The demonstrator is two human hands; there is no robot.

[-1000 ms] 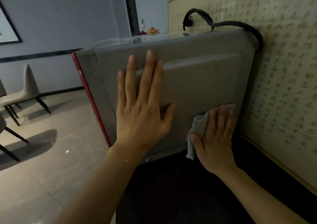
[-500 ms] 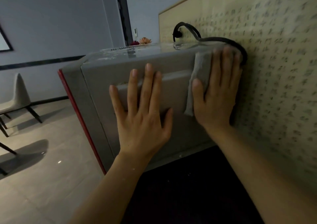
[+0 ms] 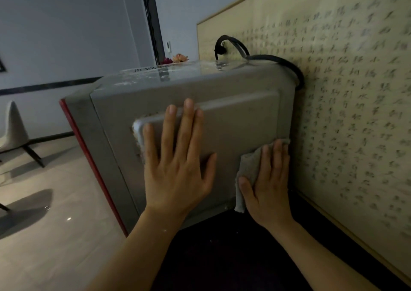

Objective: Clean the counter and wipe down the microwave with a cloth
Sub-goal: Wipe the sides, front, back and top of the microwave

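Note:
A grey microwave (image 3: 240, 112) with a red front edge stands on a dark counter (image 3: 222, 257), its side panel facing me. My left hand (image 3: 178, 166) lies flat on the panel with fingers spread, holding nothing. At the panel's lower right corner my right hand (image 3: 266, 183) presses a grey cloth (image 3: 246, 163) flat against the metal. The cloth shows above and left of the fingers; the rest is hidden under the palm. The microwave's top looks dusty.
A black power cord (image 3: 275, 59) loops from the microwave's top rear toward the wall. A framed calligraphy panel (image 3: 355, 112) runs close along the right. Pale chairs (image 3: 15, 130) stand on the tiled floor at the left. Flowers (image 3: 178, 58) sit behind the microwave.
My right hand, with the cloth, swept up to the panel's top right corner and has come back down to the lower right corner. The left hand stayed flat on the panel.

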